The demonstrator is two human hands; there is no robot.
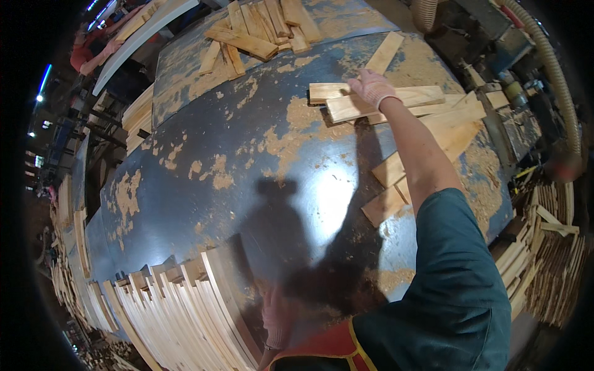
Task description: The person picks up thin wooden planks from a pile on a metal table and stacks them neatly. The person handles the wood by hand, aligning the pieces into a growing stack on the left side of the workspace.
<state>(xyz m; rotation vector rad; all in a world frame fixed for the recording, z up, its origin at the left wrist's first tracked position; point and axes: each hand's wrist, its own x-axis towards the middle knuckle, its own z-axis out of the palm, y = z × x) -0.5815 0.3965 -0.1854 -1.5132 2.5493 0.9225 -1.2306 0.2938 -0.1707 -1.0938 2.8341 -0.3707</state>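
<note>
Dk green sleeve (458, 272) & red cloth (318, 341) w/ yellow trim are nearest, at near edge of dk metal worktop (204, 139). Far L, off worktop: 1 co-worker (90, 55). Near edge, L part: row of pale strips (179, 318), side by side, too many to count. Just R of them: L hand (276, 318), gloved, in shade; can't tell if fingers hold anything. Far edge: loose pile (253, 40), approx. 10 boards, w/ sawdust. Twd far R corner: R hand (373, 89), pale glove, fingers bent over 2 pale boards (402, 101), straight, sq. ends, visible grain; can't tell if gripping. 1 board (385, 52) juts beyond; at least 3 yellowish boards (455, 133) nearer, by R edge.
</note>
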